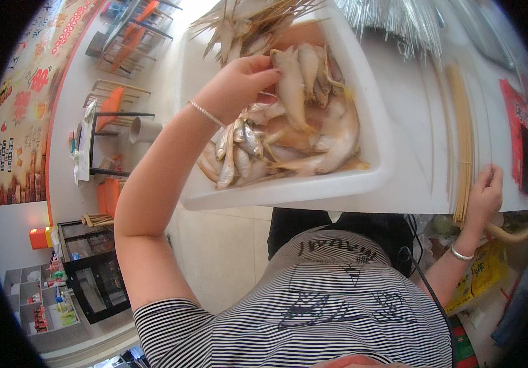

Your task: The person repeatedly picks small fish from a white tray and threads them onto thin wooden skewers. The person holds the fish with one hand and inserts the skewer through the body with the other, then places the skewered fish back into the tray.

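Note:
My left hand (255,79) pinches the upper end of a pale yellowish fish (291,92), which lies over other fish in a white plastic tub (379,154). Small silvery fish (245,140) are heaped below that hand. At the tub's far end, skewered fish (245,37) lie with their bamboo sticks fanned out. On the right, near the table edge, my right hand (487,188) has its fingertips closed at the lower end of a thin bamboo skewer (489,133). A bundle of bamboo skewers (464,156) lies just left of this hand.
Clear plastic-looking strips (392,23) cover the back of the white table (406,129). A red package (519,133) bearing writing lies at its right. Below the table edge is a yellow bag (480,278). Orange chairs (109,108) stand on the floor to the left.

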{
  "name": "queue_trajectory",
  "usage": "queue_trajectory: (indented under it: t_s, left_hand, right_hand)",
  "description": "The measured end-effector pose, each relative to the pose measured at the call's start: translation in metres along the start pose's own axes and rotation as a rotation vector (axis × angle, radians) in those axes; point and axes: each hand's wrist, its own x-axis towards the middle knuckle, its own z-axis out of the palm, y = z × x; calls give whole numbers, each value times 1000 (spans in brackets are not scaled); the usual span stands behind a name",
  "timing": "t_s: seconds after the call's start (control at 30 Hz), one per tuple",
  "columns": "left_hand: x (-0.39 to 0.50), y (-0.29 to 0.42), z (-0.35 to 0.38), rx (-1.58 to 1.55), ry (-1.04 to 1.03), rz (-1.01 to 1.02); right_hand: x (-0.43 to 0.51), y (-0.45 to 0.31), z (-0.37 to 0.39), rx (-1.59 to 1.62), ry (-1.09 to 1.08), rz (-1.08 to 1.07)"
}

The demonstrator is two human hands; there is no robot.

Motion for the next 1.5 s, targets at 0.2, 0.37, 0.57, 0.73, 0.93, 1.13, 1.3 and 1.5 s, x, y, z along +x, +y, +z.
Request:
queue_trajectory:
  t_s: [0.2, 0.37, 0.57, 0.73, 0.93, 1.13, 1.3, 1.5]
  left_hand:
    - [50, -12, -3, -94, 65, 135]
    - [37, -7, 8, 748, 90, 427]
    - [-14, 7, 34, 944, -203, 378]
    - [-9, -5, 32, 1345, -307, 593]
    - [-3, -19, 23, 1481, -367, 863]
    - [-19, -12, 0, 1149, -325, 873]
    - [-21, -11, -11, 188, 36, 421]
    - [-10, -1, -19, -225, 108, 129]
  right_hand:
    - [5, -4, 0, -6, -25, 1]
    - [3, 0, -1, -20, -28, 10]
    - [1, 1, 0, -5, -10, 9]
    - [2, -4, -4, -14, -23, 8]
    - [2, -4, -4, 0, -39, 13]
    - [2, -13, -6, 0, -20, 10]
    - [1, -9, -4, 6, -36, 31]
    - [2, -7, -3, 2, -33, 23]
